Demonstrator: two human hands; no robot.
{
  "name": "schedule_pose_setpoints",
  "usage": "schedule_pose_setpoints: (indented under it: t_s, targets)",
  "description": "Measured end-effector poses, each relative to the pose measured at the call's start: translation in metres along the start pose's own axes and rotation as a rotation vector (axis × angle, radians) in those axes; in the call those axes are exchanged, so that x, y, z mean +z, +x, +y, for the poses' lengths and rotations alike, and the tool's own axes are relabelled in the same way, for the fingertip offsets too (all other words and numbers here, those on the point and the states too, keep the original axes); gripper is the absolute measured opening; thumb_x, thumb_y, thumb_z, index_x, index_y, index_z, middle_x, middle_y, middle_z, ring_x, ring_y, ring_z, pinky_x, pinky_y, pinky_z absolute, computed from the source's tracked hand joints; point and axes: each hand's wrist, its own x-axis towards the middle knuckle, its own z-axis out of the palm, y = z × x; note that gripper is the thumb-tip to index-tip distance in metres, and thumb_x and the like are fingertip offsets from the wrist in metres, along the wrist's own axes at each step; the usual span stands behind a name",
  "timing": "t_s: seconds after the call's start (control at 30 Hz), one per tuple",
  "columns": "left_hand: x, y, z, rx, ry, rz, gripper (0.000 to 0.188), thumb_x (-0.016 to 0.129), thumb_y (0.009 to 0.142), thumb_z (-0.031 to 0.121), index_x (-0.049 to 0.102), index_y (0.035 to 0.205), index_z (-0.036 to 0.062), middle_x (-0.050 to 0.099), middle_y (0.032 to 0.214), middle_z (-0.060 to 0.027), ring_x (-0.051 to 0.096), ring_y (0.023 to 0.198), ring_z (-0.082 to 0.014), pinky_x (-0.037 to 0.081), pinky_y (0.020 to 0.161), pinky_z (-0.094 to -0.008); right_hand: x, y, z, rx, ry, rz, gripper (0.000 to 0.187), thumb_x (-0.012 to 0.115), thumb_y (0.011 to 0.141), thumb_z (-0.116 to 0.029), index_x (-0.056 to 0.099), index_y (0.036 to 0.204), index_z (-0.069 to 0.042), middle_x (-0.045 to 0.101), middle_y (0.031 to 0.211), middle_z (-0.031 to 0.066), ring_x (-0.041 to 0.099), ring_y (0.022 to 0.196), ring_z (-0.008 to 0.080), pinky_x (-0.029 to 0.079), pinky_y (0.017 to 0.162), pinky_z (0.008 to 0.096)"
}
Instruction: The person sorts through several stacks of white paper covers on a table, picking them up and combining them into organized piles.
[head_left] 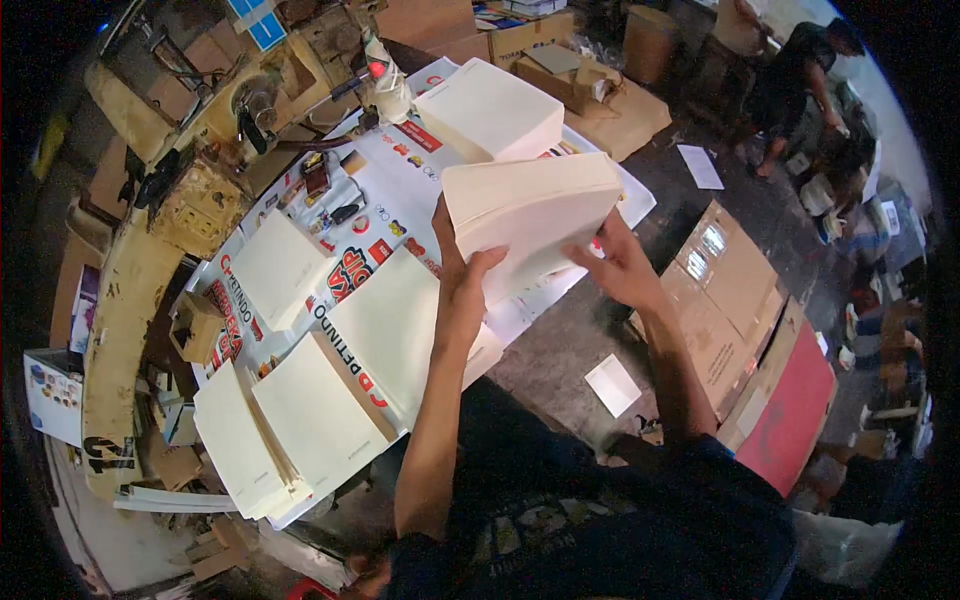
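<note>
Gripping a thick, cream-white paper stack [540, 215] from both sides, the person holds it up in front of the body, tilted, above the table's near edge. The left hand [466, 285] has its thumb flat on the near face and its fingers bent round the left edge; the right hand [622, 268] is parted just enough to take in the right edge, thumb in front, though the fingertips behind the paper are hidden from me. The block is plain, its leaves slightly fanned along the upper edge, and it blocks my view of the table behind.

Just left of the left fingers, partly covered by that forearm, lies a broad pale pile [385, 310]; farther left on the printed table cover [390, 170] are two near piles [318, 408] and a smaller block [278, 268]. Below the right fingers, a small white piece [613, 386] lies on the floor, with brown cardboard boxes [725, 290] to their right. Beyond both sets of fingers sit another thick pile [490, 108] and a grimy yellowish machine [200, 210] off left. Far right, another person [805, 85] bends forward.
</note>
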Motion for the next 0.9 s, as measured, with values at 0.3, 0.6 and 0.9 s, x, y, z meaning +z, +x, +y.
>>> schedule_pose_setpoints:
  t_s: [0.3, 0.6, 0.9]
  targets:
    - [-0.015, 0.006, -0.016, 0.28, 0.189, -0.125, 0.077, 0.075, 0.082, 0.017, 0.029, 0.143, 0.0008, 0.05, 0.134, -0.0184, 0.05, 0.124, -0.0279, 0.036, 0.106, -0.0399, -0.008, -0.001, 0.019, 0.007, -0.238, -0.055, 0.063, 0.082, 0.077, -0.021, 0.053, 0.128, 0.001, 0.062, 0.122, 0.0158, 0.058, 0.115, 0.0236, 0.043, 0.101, 0.0371]
    - [-0.012, 0.009, 0.022, 0.102, 0.215, 0.068, 0.065, 0.084, 0.073, 0.034, 0.055, 0.115, -0.0069, 0.07, 0.087, -0.0131, 0.066, 0.082, -0.0166, 0.052, 0.073, -0.0269, -0.003, -0.018, -0.014, 0.277, 0.129, 0.125, 0.058, 0.071, 0.087, -0.033, 0.054, 0.13, 0.002, 0.066, 0.11, 0.0142, 0.063, 0.096, 0.0191, 0.049, 0.087, 0.0313]
    - [-0.055, -0.069, 0.013, -0.035, 1.278, -0.097, 0.072, 0.075, 0.078, 0.034, 0.045, 0.13, -0.0055, 0.054, 0.124, -0.0225, 0.051, 0.117, -0.0385, 0.039, 0.099, -0.0508, 0.014, 0.005, 0.031, 0.659, -0.093, -0.017, 0.08, 0.081, 0.075, -0.046, 0.054, 0.128, 0.008, 0.065, 0.112, 0.0178, 0.064, 0.099, 0.0211, 0.049, 0.089, 0.0306]
